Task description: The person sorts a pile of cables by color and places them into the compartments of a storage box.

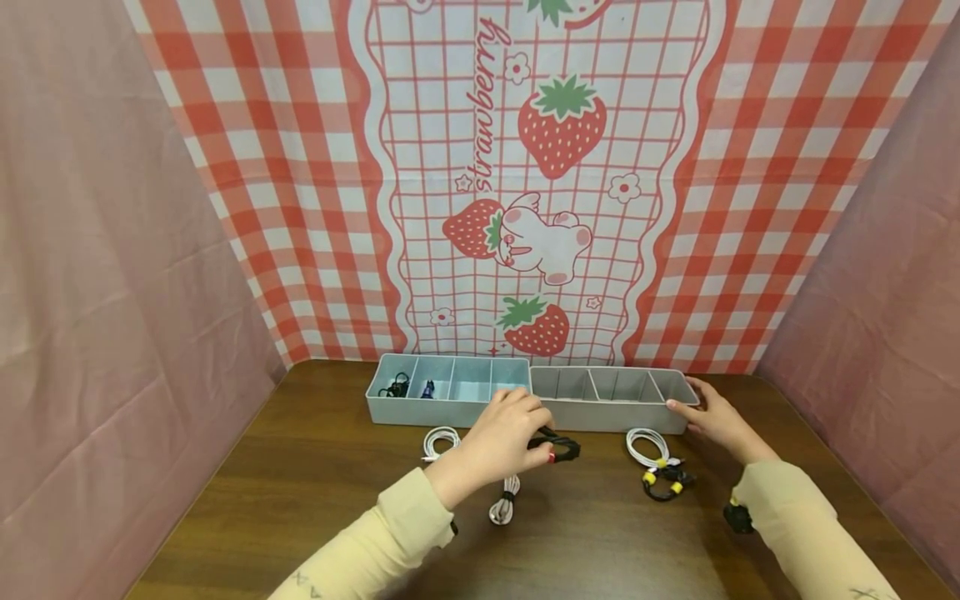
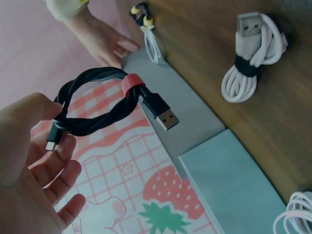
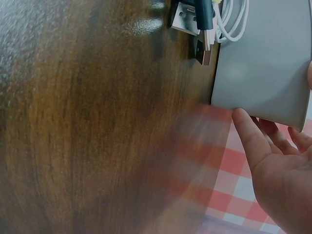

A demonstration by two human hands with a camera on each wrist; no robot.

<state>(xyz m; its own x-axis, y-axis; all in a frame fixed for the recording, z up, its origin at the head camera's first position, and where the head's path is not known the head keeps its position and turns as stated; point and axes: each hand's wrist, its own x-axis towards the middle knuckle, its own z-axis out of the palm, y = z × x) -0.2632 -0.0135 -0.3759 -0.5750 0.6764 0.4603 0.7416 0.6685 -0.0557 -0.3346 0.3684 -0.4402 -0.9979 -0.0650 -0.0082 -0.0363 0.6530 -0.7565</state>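
Note:
My left hand [image 1: 504, 437] pinches a coiled black USB cable [image 2: 95, 75] between thumb and fingers, in front of where the two boxes meet. In the left wrist view the coil has a red tie [image 2: 131, 84] and a metal USB plug at one end. My right hand [image 1: 723, 421] holds the right end of the grey divided box [image 1: 600, 415], thumb at the rim and fingers against the end wall. Left of it stands the light blue divided box [image 1: 423, 411], with a black cable [image 1: 396, 386] and a dark blue item [image 1: 428, 389] in separate compartments.
On the brown table [image 1: 300, 492] lie a white coiled cable [image 1: 441, 440], a white bundle with a black tie [image 1: 503, 507], another white coil [image 1: 643, 448] and a black cable with yellow ties [image 1: 663, 483]. A patterned cloth [image 1: 315, 208] hangs behind the boxes.

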